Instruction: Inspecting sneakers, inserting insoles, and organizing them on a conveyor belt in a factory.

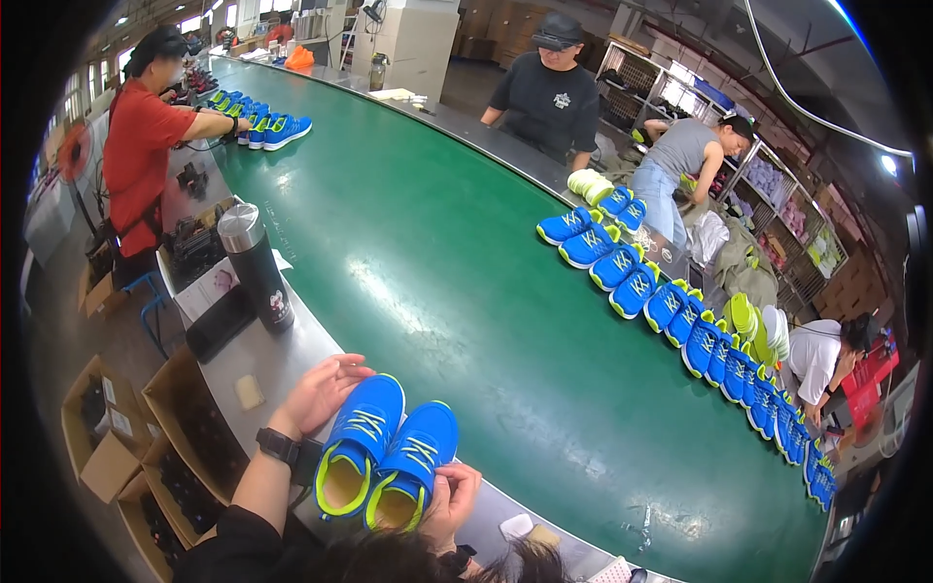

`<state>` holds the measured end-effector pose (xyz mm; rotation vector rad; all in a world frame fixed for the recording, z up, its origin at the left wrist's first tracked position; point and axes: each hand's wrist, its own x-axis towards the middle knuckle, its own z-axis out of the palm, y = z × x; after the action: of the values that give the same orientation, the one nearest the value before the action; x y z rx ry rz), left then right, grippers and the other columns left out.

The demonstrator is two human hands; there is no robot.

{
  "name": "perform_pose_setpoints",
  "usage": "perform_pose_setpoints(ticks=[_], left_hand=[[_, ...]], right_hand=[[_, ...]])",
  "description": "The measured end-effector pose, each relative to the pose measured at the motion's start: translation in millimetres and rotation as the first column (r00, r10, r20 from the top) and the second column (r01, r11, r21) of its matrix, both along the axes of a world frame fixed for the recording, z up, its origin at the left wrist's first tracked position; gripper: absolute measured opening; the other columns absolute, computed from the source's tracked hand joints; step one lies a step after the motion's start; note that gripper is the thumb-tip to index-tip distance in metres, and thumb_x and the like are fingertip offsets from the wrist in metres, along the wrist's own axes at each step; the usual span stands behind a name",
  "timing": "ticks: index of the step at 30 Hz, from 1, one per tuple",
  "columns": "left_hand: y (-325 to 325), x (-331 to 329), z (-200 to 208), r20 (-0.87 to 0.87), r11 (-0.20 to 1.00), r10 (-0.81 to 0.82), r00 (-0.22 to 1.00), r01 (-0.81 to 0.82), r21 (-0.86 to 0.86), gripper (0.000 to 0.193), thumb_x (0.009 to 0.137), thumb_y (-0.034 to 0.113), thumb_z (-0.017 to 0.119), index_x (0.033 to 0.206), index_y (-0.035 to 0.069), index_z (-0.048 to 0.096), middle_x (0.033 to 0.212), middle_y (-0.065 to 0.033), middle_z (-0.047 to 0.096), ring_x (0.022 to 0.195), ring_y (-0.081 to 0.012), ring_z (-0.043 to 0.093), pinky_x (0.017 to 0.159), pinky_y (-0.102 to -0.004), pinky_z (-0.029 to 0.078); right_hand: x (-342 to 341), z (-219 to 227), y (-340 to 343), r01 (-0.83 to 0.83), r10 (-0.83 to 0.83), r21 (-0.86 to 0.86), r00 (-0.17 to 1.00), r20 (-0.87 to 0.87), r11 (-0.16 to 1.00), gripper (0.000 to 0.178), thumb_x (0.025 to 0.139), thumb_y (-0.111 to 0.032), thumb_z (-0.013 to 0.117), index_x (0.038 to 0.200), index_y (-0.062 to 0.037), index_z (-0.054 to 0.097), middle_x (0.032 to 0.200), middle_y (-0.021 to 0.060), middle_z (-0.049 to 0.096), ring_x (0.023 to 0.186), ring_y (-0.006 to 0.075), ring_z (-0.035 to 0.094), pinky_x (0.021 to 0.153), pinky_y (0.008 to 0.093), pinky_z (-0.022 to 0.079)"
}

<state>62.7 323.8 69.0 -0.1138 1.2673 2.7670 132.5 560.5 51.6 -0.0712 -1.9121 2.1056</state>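
Note:
A pair of blue sneakers with lime-green linings and pale laces sits side by side at the green belt's near edge, toes pointing away from me. Beside the left sneaker (363, 428) is my left hand (326, 394), its fingers loosely bent and apart, holding nothing. My right hand (453, 494) is closed at the outer side of the right sneaker (426, 442), thumb and fingers against its edge; part of that grip is hidden. A dark watch (279, 445) is on my left wrist.
Matching sneakers (680, 309) line the far side of the green belt (437, 291); more stand by a person in red (146, 146). A black tumbler (258, 267) and a phone (222, 323) lie left of me, above cardboard boxes (107, 423). Several people work across the belt.

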Motion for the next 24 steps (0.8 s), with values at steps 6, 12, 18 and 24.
perform_pose_setpoints(ticks=[6, 12, 18, 24], left_hand=[[3.1, 2.3, -0.3, -0.013, 1.000, -0.005, 1.000, 0.005, -0.004, 0.040, 0.102, 0.022, 0.042, 0.131, -0.005, 0.047, 0.125, -0.0231, 0.056, 0.120, -0.0308, 0.054, 0.106, -0.0424, 0.042], [9.4, 6.7, 3.1, -0.009, 0.994, -0.042, 0.999, 0.043, 0.099, 0.042, 0.102, 0.023, 0.043, 0.133, -0.005, 0.044, 0.128, -0.0242, 0.054, 0.122, -0.0301, 0.052, 0.108, -0.0413, 0.041], [18.3, 14.2, 3.2, -0.003, 0.999, -0.012, 1.000, 0.012, 0.051, 0.045, 0.101, 0.028, 0.044, 0.134, -0.004, 0.043, 0.132, -0.0249, 0.051, 0.124, -0.0301, 0.050, 0.109, -0.0412, 0.040], [24.6, 13.5, 2.4, 0.023, 1.000, -0.015, 1.000, 0.014, 0.028, 0.042, 0.101, 0.025, 0.044, 0.133, -0.003, 0.045, 0.128, -0.0240, 0.055, 0.124, -0.0312, 0.052, 0.108, -0.0419, 0.041]], right_hand=[[4.7, 0.2, 8.6, -0.033, 0.033, -0.056, 0.999, 0.006, 0.998, 0.009, 0.085, -0.006, 0.056, 0.092, -0.0024, 0.058, 0.103, 0.0099, 0.049, 0.097, 0.0196, 0.049, 0.087, 0.0309, 0.041], [7.9, -0.1, 11.8, -0.020, 0.009, -0.109, 0.994, -0.107, 0.994, 0.015, 0.083, -0.013, 0.055, 0.093, -0.0011, 0.057, 0.106, 0.0120, 0.051, 0.106, 0.0242, 0.048, 0.098, 0.0374, 0.038], [10.1, -0.7, 23.7, -0.110, 0.101, -0.054, 0.983, -0.152, 0.992, 0.026, 0.085, -0.017, 0.051, 0.101, 0.0011, 0.060, 0.113, 0.0173, 0.058, 0.123, 0.0336, 0.045, 0.107, 0.0444, 0.032], [10.6, -4.9, 28.9, -0.158, 0.138, -0.108, 0.974, -0.178, 0.982, 0.034, 0.086, -0.019, 0.047, 0.109, 0.0038, 0.059, 0.119, 0.0195, 0.058, 0.130, 0.0364, 0.042, 0.111, 0.0472, 0.028]])
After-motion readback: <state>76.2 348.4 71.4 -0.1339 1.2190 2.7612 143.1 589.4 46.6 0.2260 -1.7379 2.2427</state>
